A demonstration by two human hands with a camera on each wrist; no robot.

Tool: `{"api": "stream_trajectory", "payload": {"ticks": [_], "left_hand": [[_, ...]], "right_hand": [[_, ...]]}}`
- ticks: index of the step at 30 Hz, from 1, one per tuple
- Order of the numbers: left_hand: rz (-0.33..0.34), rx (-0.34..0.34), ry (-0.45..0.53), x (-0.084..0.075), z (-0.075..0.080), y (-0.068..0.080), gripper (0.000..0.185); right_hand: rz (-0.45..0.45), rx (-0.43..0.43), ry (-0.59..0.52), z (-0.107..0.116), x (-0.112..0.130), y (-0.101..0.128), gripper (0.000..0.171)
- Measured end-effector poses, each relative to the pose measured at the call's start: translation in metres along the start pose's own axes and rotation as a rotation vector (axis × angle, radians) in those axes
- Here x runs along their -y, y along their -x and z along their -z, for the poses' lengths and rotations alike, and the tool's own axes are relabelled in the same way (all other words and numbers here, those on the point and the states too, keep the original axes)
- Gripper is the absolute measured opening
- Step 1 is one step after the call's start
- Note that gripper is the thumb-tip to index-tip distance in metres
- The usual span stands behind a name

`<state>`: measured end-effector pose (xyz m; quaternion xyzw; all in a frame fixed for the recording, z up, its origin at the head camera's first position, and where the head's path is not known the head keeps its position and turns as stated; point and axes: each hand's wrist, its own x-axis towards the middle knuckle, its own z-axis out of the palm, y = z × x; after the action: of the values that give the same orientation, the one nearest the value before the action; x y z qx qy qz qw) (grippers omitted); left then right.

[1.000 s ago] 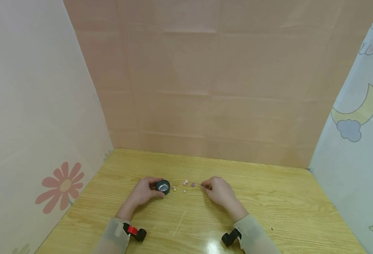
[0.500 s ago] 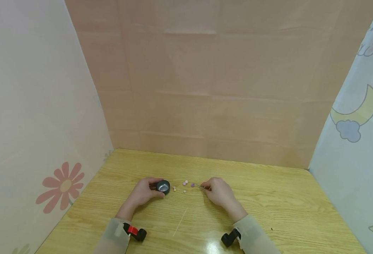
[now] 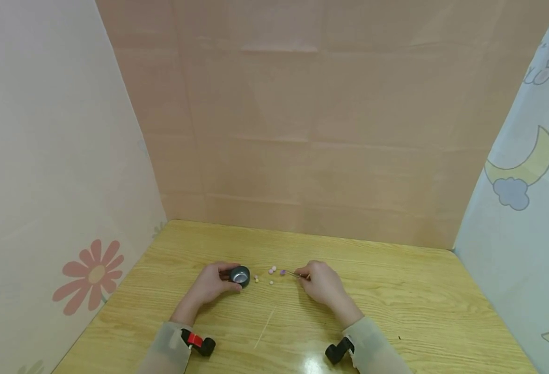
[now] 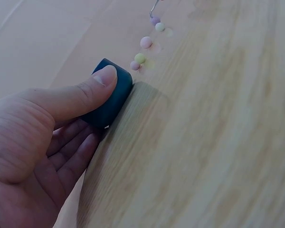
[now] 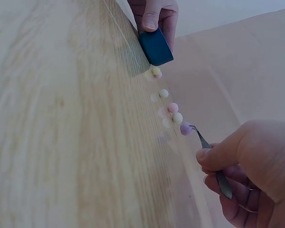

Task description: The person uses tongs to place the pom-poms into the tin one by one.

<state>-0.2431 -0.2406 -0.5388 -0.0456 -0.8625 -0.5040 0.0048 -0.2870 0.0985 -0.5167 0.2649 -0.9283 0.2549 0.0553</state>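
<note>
My left hand (image 3: 212, 283) grips a small round dark teal cup (image 4: 115, 102), thumb over its side and fingers beneath and behind. In the head view the cup's shiny metallic inside shows no contents. My right hand (image 3: 323, 283) pinches slim metal tweezers (image 5: 205, 143) between thumb and fingers. Their bent tips are right at a purple ball (image 5: 185, 128), the rightmost of the small balls. Between it and the cup lie a pink ball (image 5: 173, 108), a white ball (image 5: 177, 118), a pale ball (image 5: 164, 93) and, closest to the cup, a yellow ball (image 5: 156, 70) with a pinkish one.
Everything stands on a wood-grain table (image 3: 396, 301). A brown paper-like sheet (image 3: 302, 130) rises behind it, with patterned panels (image 3: 59, 156) at the sides. A thin pale line (image 3: 265, 327) runs over the tabletop between the forearms. A tiny dark speck (image 3: 400, 337) lies at right.
</note>
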Motion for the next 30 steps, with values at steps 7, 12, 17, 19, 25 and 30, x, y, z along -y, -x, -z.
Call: {"api": "stream_trajectory", "payload": {"ticks": [7, 12, 17, 19, 25, 30], "left_hand": [[0.0, -0.003, -0.004, 0.001, 0.001, 0.0, 0.058], [0.009, -0.006, -0.01, 0.0, 0.001, 0.002, 0.058], [0.019, -0.015, -0.013, -0.001, 0.002, 0.004, 0.058], [0.011, -0.013, -0.015, -0.001, 0.002, 0.004, 0.058], [0.003, -0.004, -0.005, -0.001, 0.0, 0.002, 0.058], [-0.001, 0.006, 0.001, 0.0, -0.002, 0.0, 0.059]], "right_hand": [[-0.012, -0.006, -0.032, 0.001, 0.003, -0.002, 0.018], [0.017, -0.005, -0.037, -0.001, 0.005, -0.004, 0.018], [0.04, -0.009, -0.065, -0.001, 0.011, -0.006, 0.018], [0.042, -0.011, -0.087, -0.001, 0.015, -0.006, 0.019], [0.087, 0.005, -0.144, -0.003, 0.027, -0.007, 0.019], [0.129, 0.012, -0.168, -0.007, 0.039, -0.012, 0.019]]}}
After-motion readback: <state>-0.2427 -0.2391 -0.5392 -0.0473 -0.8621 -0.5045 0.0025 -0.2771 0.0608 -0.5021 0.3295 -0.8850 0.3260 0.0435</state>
